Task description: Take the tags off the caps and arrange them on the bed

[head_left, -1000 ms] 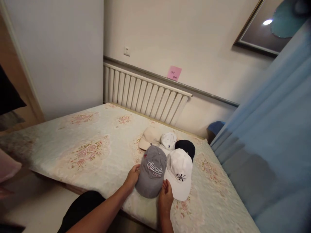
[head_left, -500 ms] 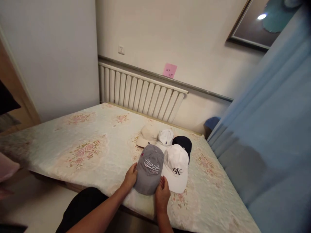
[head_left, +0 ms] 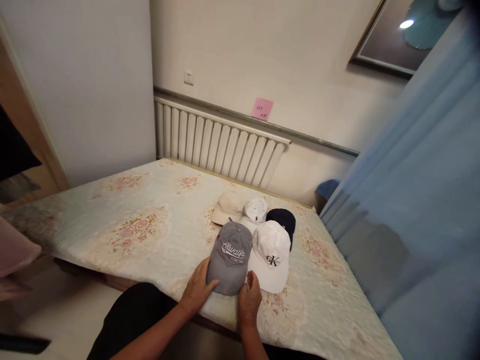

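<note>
A grey baseball cap (head_left: 230, 257) with white "Always" lettering lies at the near side of the bed, its brim toward me. My left hand (head_left: 198, 289) grips the brim's left side, thumb on top and fingers partly hidden. At the right edge of the same brim, my right hand (head_left: 250, 299) is closed, fingertips against the cap. Touching the grey cap on the right is a white cap (head_left: 272, 255) with black "CK" letters. Behind these two stand a beige cap (head_left: 228, 206), a smaller white cap (head_left: 256, 210) and a black cap (head_left: 282, 220).
The caps rest on a bed (head_left: 180, 215) with a floral cover. A white radiator (head_left: 221, 142) runs along the wall behind it. A blue curtain (head_left: 412, 200) hangs at the right. Part of another person, a pink garment (head_left: 17, 247) and a hand, shows at the left edge.
My left hand has slid down toward the front of the grey cap's brim, and its thumb now lies over it. The right hand has barely moved. More of the other person shows at left.
</note>
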Demonstrator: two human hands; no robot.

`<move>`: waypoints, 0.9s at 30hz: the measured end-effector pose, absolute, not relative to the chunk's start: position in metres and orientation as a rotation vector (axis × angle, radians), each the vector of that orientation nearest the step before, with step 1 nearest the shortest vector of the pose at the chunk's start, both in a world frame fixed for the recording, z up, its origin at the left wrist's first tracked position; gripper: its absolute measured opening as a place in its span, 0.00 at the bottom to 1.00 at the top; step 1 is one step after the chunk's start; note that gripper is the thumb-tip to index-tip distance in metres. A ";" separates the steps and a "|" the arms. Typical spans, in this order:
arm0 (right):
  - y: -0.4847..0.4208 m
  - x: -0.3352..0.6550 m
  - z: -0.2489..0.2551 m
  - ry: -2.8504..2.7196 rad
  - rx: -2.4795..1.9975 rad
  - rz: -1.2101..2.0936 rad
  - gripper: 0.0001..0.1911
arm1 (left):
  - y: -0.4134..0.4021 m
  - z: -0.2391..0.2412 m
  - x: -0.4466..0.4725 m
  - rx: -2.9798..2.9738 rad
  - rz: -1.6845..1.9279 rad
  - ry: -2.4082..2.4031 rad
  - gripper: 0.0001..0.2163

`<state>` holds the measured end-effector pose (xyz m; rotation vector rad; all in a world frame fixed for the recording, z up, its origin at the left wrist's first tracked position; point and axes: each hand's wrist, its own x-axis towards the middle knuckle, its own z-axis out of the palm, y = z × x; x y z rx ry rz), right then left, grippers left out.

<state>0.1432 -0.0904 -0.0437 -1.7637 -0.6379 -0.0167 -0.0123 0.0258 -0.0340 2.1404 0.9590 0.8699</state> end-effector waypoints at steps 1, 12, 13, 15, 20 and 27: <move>-0.093 0.142 -0.044 -0.657 -1.778 -0.032 0.25 | 0.022 -0.033 -0.015 2.181 0.837 0.941 0.33; -0.103 0.137 -0.040 -0.839 -1.883 -0.178 0.24 | 0.016 -0.023 -0.019 2.274 0.733 0.896 0.40; -0.103 0.137 -0.040 -0.836 -1.879 -0.183 0.24 | 0.015 -0.023 -0.019 2.270 0.738 0.894 0.40; -0.103 0.137 -0.041 -0.832 -1.873 -0.185 0.24 | 0.015 -0.023 -0.020 2.265 0.749 0.894 0.40; -0.103 0.138 -0.043 -0.829 -1.874 -0.162 0.24 | 0.016 -0.023 -0.019 2.253 0.739 0.898 0.40; -0.102 0.138 -0.044 -0.772 -1.885 -0.126 0.24 | 0.018 -0.022 -0.020 2.207 0.740 0.909 0.40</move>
